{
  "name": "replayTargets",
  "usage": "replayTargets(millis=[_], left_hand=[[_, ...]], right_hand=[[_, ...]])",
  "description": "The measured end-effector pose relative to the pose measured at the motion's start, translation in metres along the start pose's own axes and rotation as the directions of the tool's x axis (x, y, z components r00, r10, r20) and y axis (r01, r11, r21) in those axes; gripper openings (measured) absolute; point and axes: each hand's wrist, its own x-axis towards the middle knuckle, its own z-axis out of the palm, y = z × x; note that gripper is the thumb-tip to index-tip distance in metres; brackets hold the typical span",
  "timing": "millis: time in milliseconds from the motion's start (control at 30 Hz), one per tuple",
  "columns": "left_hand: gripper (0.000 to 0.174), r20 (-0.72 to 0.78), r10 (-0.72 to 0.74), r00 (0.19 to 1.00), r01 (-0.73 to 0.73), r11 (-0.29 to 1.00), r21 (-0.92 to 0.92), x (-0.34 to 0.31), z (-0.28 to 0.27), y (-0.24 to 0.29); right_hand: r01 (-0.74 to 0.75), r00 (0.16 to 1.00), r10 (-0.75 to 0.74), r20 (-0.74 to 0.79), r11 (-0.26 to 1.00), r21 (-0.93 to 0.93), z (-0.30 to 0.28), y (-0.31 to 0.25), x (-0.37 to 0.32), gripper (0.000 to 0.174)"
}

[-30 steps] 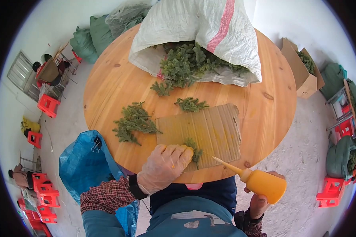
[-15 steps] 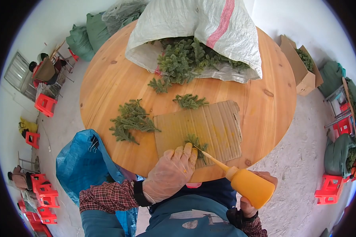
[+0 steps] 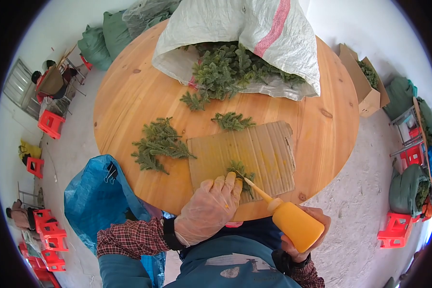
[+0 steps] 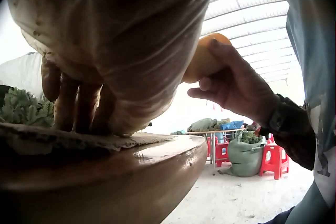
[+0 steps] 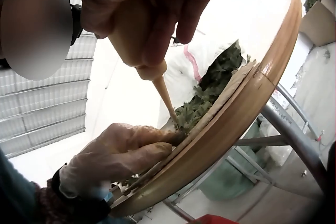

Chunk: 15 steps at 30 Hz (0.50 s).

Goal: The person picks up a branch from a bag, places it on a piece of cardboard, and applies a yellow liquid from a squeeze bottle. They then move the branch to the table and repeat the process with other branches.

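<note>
The gloved left hand (image 3: 209, 211) rests at the cardboard's (image 3: 216, 151) near edge. Its thumb and fingers pinch the stem end of a small green sprig (image 3: 238, 168), as the right wrist view shows. The bare right hand (image 3: 321, 220) grips a yellow squeeze bottle (image 3: 297, 226), tilted so that its thin nozzle points down at the sprig beside the left fingertips. From the right wrist view, the nozzle tip (image 5: 174, 117) meets the greenery by the gloved hand (image 5: 118, 153); whether it touches cannot be told. The part of the sprig under the glove is hidden.
More sprigs (image 3: 159, 144) lie left of the cardboard, and one (image 3: 233, 121) behind it. A white sack (image 3: 201, 29) spills greenery (image 3: 216, 72) at the round table's (image 3: 125, 96) back. A blue bag (image 3: 89, 197) hangs at the near left edge. Red stools (image 3: 51, 124) stand around.
The right hand has brought the bottle left and its nozzle to the sprig. The left hand has shifted slightly right with the sprig, which has turned a little on the cardboard.
</note>
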Motion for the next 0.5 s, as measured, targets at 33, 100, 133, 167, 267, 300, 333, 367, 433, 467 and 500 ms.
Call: replayTargets(millis=[33,100,133,167,267,300,333,367,433,467,500], left_hand=[[0.037,-0.001,-0.001,1.000,0.001,1.000,-0.003,0.0000,0.0004,-0.0002],[0.037,0.005,0.001,1.000,-0.001,1.000,0.008,-0.0003,0.0011,-0.0005],[0.037,0.008,0.003,1.000,-0.003,1.000,0.013,-0.0004,0.0014,-0.0003],[0.037,0.006,0.002,1.000,-0.002,1.000,0.011,-0.0001,0.0020,-0.0001],[0.038,0.002,-0.006,1.000,0.006,1.000,0.023,-0.0001,0.0039,0.0007],[0.038,0.002,-0.006,1.000,0.006,1.000,0.021,0.0000,0.0039,0.0007],[0.038,-0.002,-0.005,1.000,0.005,1.000,0.016,-0.0001,0.0036,0.0006],[0.038,-0.006,-0.004,1.000,0.004,1.000,0.011,0.0000,0.0034,0.0004],[0.038,-0.012,-0.004,1.000,0.004,1.000,0.006,-0.0002,0.0033,0.0004],[0.038,-0.008,-0.004,1.000,0.004,1.000,0.008,-0.0002,0.0038,0.0003],[0.038,-0.005,-0.003,1.000,0.003,1.000,0.009,-0.0002,0.0043,0.0002]], right_hand=[[-0.005,1.000,0.005,0.009,1.000,-0.030,-0.0019,-0.0002,-0.0013,0.084],[-0.009,1.000,0.011,0.020,0.998,-0.062,-0.0036,-0.0012,-0.0021,0.083],[0.013,1.000,-0.011,0.026,0.997,-0.080,-0.0040,-0.0021,-0.0022,0.083],[0.037,0.999,-0.034,0.031,0.994,-0.098,-0.0046,-0.0029,-0.0020,0.083],[0.053,0.998,-0.049,0.039,0.992,-0.114,-0.0073,-0.0061,-0.0026,0.083],[0.047,0.998,-0.043,0.040,0.993,-0.111,-0.0084,-0.0071,-0.0029,0.083],[0.041,0.999,-0.037,0.040,0.993,-0.108,-0.0093,-0.0077,-0.0035,0.083],[0.042,0.998,-0.038,0.041,0.993,-0.109,-0.0099,-0.0075,-0.0042,0.083],[0.050,0.998,-0.046,0.039,0.995,-0.091,-0.0107,-0.0067,-0.0066,0.084],[0.054,0.998,-0.051,0.037,0.995,-0.082,-0.0105,-0.0061,-0.0070,0.084],[0.055,0.998,-0.052,0.038,0.995,-0.083,-0.0094,-0.0054,-0.0067,0.084]])
